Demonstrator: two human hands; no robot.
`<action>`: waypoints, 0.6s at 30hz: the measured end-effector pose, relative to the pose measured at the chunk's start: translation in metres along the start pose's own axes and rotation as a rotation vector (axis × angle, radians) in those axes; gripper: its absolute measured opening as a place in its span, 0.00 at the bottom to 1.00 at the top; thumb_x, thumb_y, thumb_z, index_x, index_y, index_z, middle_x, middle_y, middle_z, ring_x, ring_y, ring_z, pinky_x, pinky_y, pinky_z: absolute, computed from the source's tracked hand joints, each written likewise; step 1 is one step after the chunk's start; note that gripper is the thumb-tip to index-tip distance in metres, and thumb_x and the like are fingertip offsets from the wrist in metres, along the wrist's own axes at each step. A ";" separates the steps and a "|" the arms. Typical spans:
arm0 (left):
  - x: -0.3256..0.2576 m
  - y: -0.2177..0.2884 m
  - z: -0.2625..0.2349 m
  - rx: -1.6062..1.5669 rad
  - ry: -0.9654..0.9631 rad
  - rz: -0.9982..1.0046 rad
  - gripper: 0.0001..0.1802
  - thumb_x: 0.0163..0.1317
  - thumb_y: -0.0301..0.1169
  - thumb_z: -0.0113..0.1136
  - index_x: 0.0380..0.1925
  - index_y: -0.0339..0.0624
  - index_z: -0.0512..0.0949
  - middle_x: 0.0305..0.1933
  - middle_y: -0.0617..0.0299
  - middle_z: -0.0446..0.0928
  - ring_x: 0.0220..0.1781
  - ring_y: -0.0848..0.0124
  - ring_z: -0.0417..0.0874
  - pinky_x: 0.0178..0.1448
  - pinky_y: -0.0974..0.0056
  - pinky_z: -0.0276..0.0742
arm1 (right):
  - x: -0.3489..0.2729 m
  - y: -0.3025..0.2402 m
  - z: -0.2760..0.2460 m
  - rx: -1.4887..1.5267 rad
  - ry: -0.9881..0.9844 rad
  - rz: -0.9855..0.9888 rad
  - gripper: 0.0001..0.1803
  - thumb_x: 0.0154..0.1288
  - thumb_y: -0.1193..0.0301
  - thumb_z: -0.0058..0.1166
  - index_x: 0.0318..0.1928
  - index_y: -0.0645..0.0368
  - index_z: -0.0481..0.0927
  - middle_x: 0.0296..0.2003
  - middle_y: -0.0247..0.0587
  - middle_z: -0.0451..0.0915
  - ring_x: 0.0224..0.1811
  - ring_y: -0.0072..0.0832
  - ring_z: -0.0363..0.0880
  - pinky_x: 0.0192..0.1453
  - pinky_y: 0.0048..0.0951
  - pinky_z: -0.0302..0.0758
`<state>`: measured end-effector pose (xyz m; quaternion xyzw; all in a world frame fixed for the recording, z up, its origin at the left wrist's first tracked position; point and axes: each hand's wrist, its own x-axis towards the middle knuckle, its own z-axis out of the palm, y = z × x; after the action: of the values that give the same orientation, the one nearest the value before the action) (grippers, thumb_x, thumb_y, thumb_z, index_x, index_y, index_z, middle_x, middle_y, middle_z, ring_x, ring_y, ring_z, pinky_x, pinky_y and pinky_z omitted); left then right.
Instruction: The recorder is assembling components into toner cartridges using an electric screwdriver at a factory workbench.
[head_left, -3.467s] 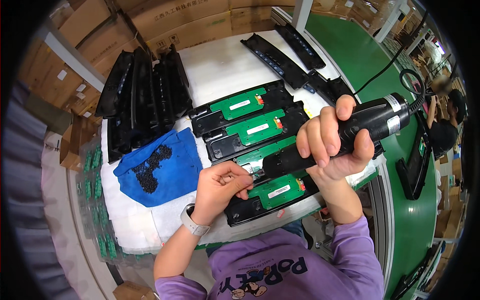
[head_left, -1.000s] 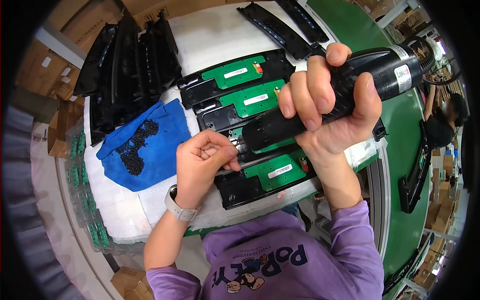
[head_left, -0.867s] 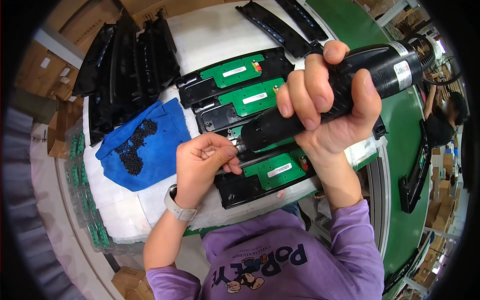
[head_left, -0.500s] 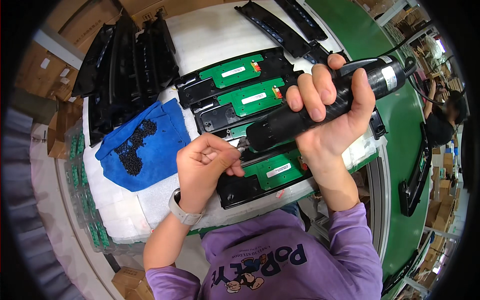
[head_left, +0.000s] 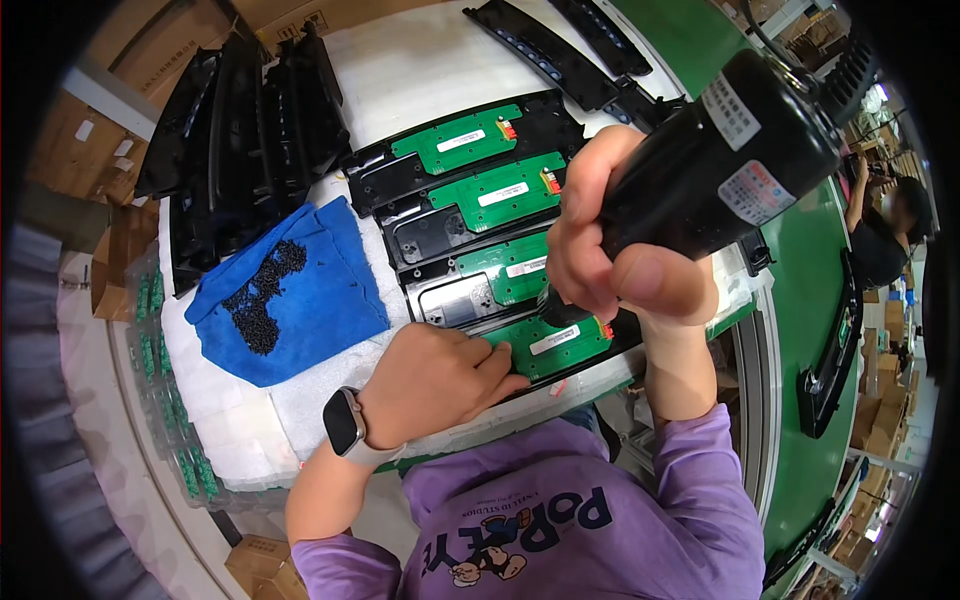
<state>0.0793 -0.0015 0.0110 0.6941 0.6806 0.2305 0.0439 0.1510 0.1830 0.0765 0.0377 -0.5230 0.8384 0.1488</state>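
Observation:
My right hand (head_left: 630,240) is wrapped around a black electric screwdriver (head_left: 715,150), held steeply with its working end down. Its nose (head_left: 558,312) meets the green circuit board (head_left: 560,345) on the nearest black plastic panel (head_left: 630,335); the bit itself is hidden. My left hand (head_left: 435,375), a watch (head_left: 345,420) on its wrist, covers that panel's left part. Its bent fingers are closed against the panel beside the board. Farther back lie more black panels (head_left: 385,185) in a row, each with a green board (head_left: 510,195).
Small black screws (head_left: 260,320) lie heaped on a blue cloth (head_left: 350,270) at left. Black plastic parts (head_left: 235,150) stand behind it, others (head_left: 540,50) lie at the far end. A cord (head_left: 850,75) runs from the screwdriver. A green work surface (head_left: 800,330) lies right; another person (head_left: 885,230) is beyond.
The screwdriver has swung from lying nearly level to steep, its nose now down at the nearest board. My left hand has left the screwdriver's tip and come down onto the panel.

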 end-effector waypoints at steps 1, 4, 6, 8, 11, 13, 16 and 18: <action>0.000 0.000 0.000 -0.014 0.001 0.000 0.13 0.51 0.42 0.63 0.25 0.44 0.78 0.13 0.66 0.67 0.13 0.69 0.71 0.17 0.66 0.64 | 0.000 0.001 0.000 -0.001 0.003 0.000 0.15 0.43 0.76 0.61 0.33 0.65 0.74 0.19 0.32 0.74 0.15 0.14 0.68 0.18 0.15 0.63; 0.002 0.000 -0.001 -0.034 0.010 0.004 0.12 0.52 0.40 0.62 0.24 0.44 0.77 0.13 0.66 0.67 0.14 0.69 0.71 0.17 0.66 0.64 | 0.001 0.003 0.002 -0.009 0.008 0.005 0.15 0.43 0.75 0.62 0.34 0.65 0.74 0.19 0.32 0.74 0.16 0.14 0.69 0.18 0.15 0.63; 0.003 0.001 -0.001 -0.039 0.018 0.007 0.11 0.52 0.40 0.62 0.23 0.44 0.77 0.13 0.66 0.67 0.14 0.68 0.71 0.17 0.66 0.64 | 0.002 0.004 0.006 -0.159 0.022 0.028 0.22 0.43 0.68 0.61 0.34 0.66 0.65 0.14 0.33 0.65 0.09 0.18 0.61 0.12 0.18 0.60; 0.003 0.001 -0.001 -0.037 0.011 0.007 0.11 0.52 0.39 0.62 0.22 0.45 0.77 0.13 0.66 0.67 0.15 0.68 0.72 0.18 0.65 0.65 | 0.003 0.007 0.007 -0.172 0.021 0.020 0.21 0.43 0.69 0.61 0.34 0.65 0.65 0.14 0.33 0.66 0.10 0.18 0.62 0.12 0.18 0.60; 0.003 0.000 -0.001 -0.035 0.005 0.006 0.10 0.52 0.38 0.62 0.21 0.45 0.76 0.13 0.66 0.67 0.15 0.68 0.72 0.18 0.65 0.65 | 0.003 0.012 0.009 -0.173 0.034 0.022 0.20 0.42 0.71 0.61 0.33 0.65 0.65 0.14 0.33 0.66 0.10 0.17 0.63 0.13 0.18 0.60; 0.002 0.000 0.000 -0.034 0.011 0.007 0.10 0.52 0.38 0.62 0.21 0.45 0.76 0.14 0.66 0.68 0.15 0.69 0.72 0.18 0.66 0.65 | 0.003 0.013 0.009 -0.157 0.009 0.038 0.19 0.43 0.70 0.61 0.32 0.65 0.65 0.13 0.33 0.65 0.11 0.17 0.62 0.13 0.17 0.59; 0.002 0.000 0.000 -0.033 0.023 0.005 0.12 0.53 0.39 0.60 0.19 0.45 0.75 0.13 0.66 0.67 0.15 0.68 0.73 0.18 0.65 0.66 | 0.003 0.015 0.011 -0.169 0.000 0.005 0.20 0.43 0.70 0.61 0.32 0.65 0.65 0.13 0.32 0.64 0.11 0.17 0.63 0.13 0.17 0.59; 0.003 0.000 0.000 -0.034 0.028 0.004 0.13 0.55 0.39 0.57 0.18 0.44 0.74 0.12 0.65 0.66 0.16 0.68 0.74 0.18 0.64 0.67 | 0.002 0.013 0.011 -0.178 0.014 0.026 0.20 0.44 0.69 0.62 0.32 0.65 0.65 0.13 0.32 0.64 0.11 0.17 0.63 0.13 0.17 0.59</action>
<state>0.0793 0.0010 0.0121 0.6913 0.6759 0.2516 0.0456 0.1448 0.1683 0.0706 0.0116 -0.5946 0.7908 0.1446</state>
